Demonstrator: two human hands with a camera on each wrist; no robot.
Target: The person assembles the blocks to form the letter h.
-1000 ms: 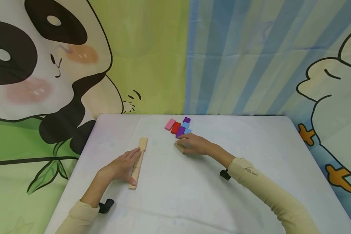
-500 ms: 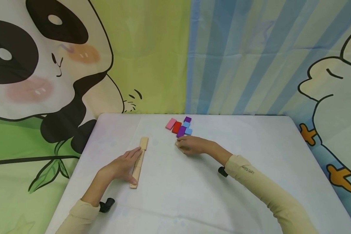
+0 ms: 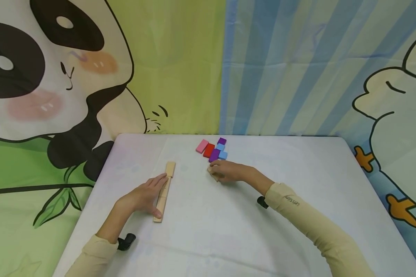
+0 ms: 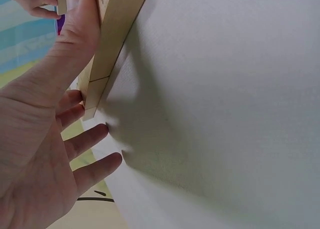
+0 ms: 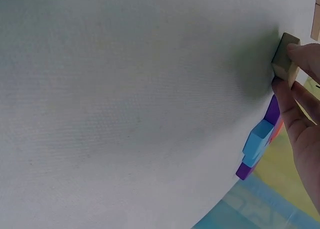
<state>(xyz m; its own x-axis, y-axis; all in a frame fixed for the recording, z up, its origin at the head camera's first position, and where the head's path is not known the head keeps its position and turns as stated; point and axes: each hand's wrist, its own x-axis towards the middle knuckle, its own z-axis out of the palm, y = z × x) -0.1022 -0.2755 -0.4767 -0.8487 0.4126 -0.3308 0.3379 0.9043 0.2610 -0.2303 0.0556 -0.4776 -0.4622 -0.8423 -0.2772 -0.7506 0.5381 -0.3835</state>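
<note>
A row of plain wooden blocks [image 3: 162,198] lies end to end on the white table [image 3: 249,231], left of the middle. My left hand [image 3: 143,196] rests along its left side, thumb at the near end and fingertips by the joint with the farthest block [image 3: 170,169]. In the left wrist view the fingers of the left hand [image 4: 45,134] are spread and fairly straight. Right of the row, my right hand [image 3: 228,171] pinches another wooden block [image 5: 286,54] between thumb and fingers, low over the table. Part of that block is hidden by the fingers.
Just beyond the right hand lies a cluster of coloured blocks: pink [image 3: 202,146], red [image 3: 209,151], purple [image 3: 214,155] and light blue [image 3: 223,155]. A cartoon-printed curtain [image 3: 173,69] hangs behind the table's far edge.
My right hand and forearm have shifted slightly left, and its fingers have closed in around the wooden block. More of the light blue block shows. My left hand stays on the row.
</note>
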